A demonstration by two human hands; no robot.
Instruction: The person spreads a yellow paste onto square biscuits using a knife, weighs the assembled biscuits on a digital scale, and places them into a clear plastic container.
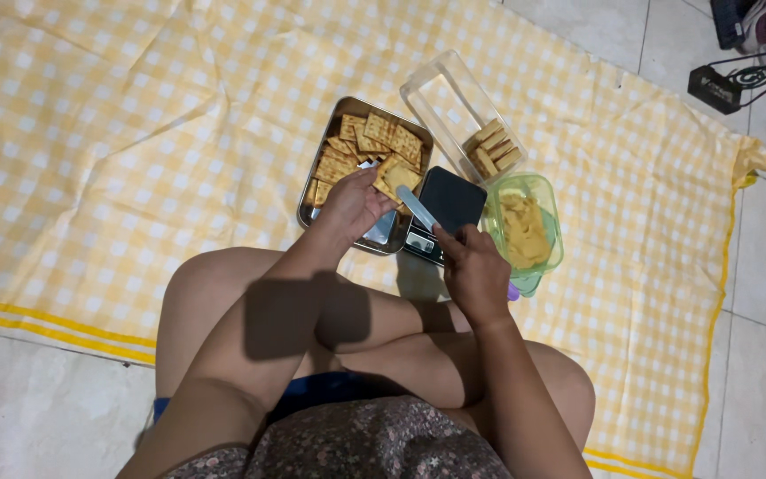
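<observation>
I sit cross-legged on a yellow checked cloth. My left hand holds a square cracker over a metal tray filled with several crackers. My right hand grips a knife whose blade points up-left toward that cracker. Below the blade lies a small black kitchen scale. A green plastic tub with yellowish spread stands just right of my right hand.
A clear rectangular container holding a few stacked crackers lies beyond the scale. Tiled floor surrounds the cloth. A black power adapter with cables sits at the top right. My bare knees are in front of the tray.
</observation>
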